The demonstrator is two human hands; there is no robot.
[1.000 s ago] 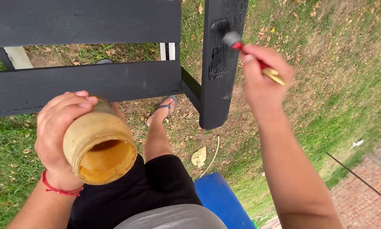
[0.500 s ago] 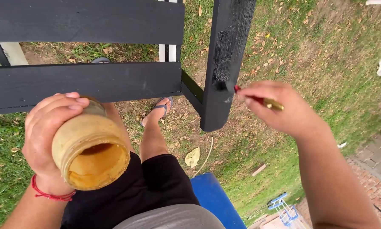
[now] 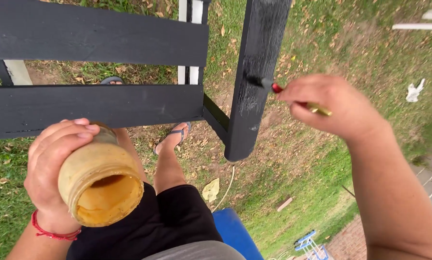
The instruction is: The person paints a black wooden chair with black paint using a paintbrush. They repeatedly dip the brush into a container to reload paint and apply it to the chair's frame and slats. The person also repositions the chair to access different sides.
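The right hand [image 3: 334, 103], closed on a thin red-and-gold paintbrush [image 3: 293, 96], presses its bristles leftward against the upright black-painted wooden post [image 3: 259, 72] — the left hand [image 3: 52, 166], farther off, grips a yellowish open jar [image 3: 100, 185].

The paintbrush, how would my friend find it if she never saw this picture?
Start at the black fence and follow it to the post at its end. The paintbrush touches that post, pinched in the right hand. It is thin, with black bristles, a red band and a yellow handle.
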